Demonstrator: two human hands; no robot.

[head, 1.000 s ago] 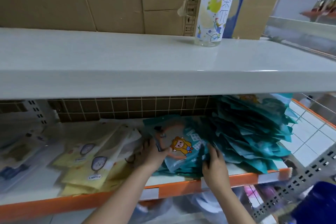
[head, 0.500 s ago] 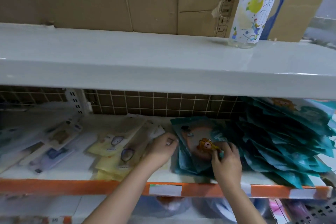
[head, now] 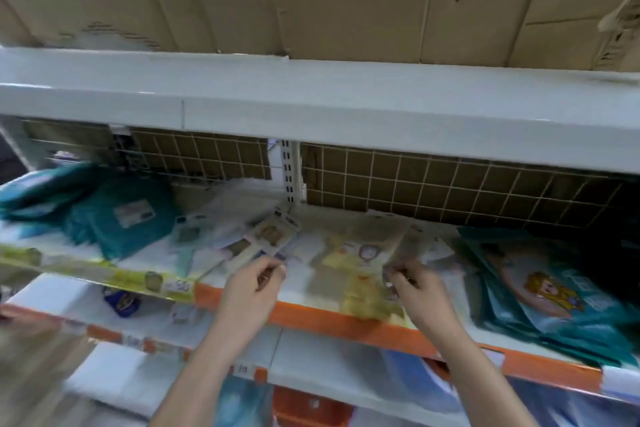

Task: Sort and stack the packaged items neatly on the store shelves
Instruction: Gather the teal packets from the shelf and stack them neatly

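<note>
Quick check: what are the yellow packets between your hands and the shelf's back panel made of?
Yellow packets: apparently thin glossy plastic film, judging by see-through edges and pale sheen; blur leaves it uncertain. Back panel: white wire grid, probably coated metal, with brown cardboard-like sheet showing behind the squares.

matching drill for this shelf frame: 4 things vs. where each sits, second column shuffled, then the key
Things:
1. teal packets with cartoon figure
2. yellow packets
3. teal pack with white label
4. left hand

Places:
A. shelf's left part
B. between the hands
C. shelf's right end
D. at the pale packets, left of the upright

Pairs: 1-C, 2-B, 3-A, 4-D
</note>
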